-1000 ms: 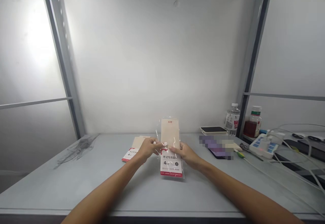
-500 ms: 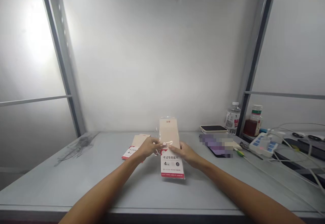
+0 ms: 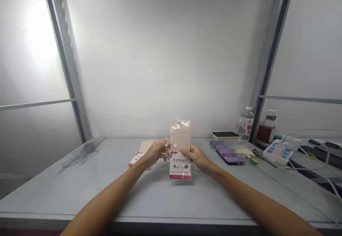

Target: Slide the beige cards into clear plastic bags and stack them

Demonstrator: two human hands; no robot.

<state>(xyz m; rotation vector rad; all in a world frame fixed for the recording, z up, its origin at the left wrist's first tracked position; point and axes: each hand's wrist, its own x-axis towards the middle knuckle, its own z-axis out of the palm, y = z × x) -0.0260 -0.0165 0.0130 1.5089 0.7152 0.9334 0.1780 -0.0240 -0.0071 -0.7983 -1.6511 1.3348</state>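
A clear plastic packet (image 3: 180,147) stands upright above the grey table (image 3: 80,193), holding a beige card and a white-and-red label reading "考试专用套尺". My left hand (image 3: 155,154) pinches the packet's clear left edge. My right hand (image 3: 193,157) has its fingers on the packet's front, just below a round white snap button (image 3: 175,145). A second, similar packet (image 3: 140,159) lies flat on the table behind my left hand, which partly hides it.
To the right stand a water bottle (image 3: 245,124), a jar of reddish liquid (image 3: 267,127) and a flat black-topped device (image 3: 226,135). Nearby lie a blurred phone (image 3: 229,154), a power strip (image 3: 278,152) and white cables. Metal uprights (image 3: 272,50) frame the table.
Both hands have lifted the packet higher off the table. It now stands more upright and looks shorter in view.
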